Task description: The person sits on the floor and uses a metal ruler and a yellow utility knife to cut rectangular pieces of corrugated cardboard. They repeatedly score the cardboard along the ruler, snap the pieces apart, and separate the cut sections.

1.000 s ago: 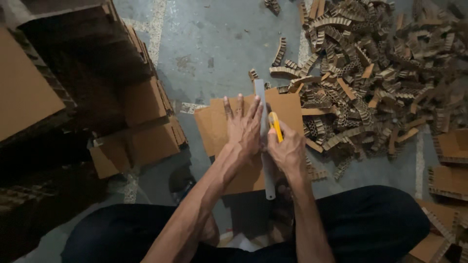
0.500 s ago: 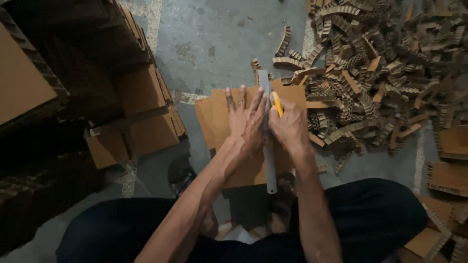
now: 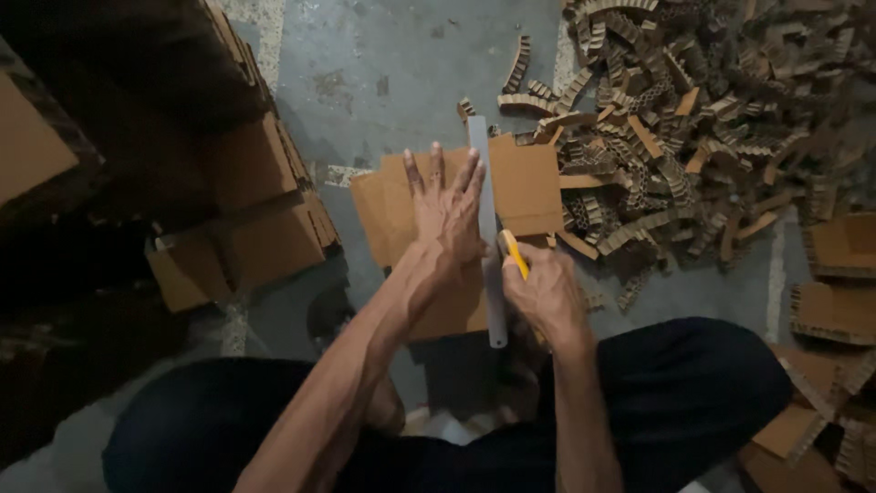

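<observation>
A brown cardboard sheet (image 3: 525,183) lies flat on the grey floor in front of my knees. Across it, running away from me, lies a long grey metal ruler (image 3: 484,192). My left hand (image 3: 445,212) presses flat on the sheet and the ruler's left edge, fingers spread. My right hand (image 3: 547,292) grips a yellow utility knife (image 3: 513,253), whose tip sits against the ruler's right edge near the sheet's near end.
A big heap of cut corrugated cardboard strips (image 3: 703,119) covers the floor at upper right. Stacks of cardboard pieces (image 3: 265,210) stand at left, and more pieces (image 3: 835,292) lie at right. My dark trouser legs (image 3: 675,383) fill the bottom.
My right hand has drawn the knife along the ruler toward me, from the sheet's far part to its near end. My left hand has stayed pressed on the ruler.
</observation>
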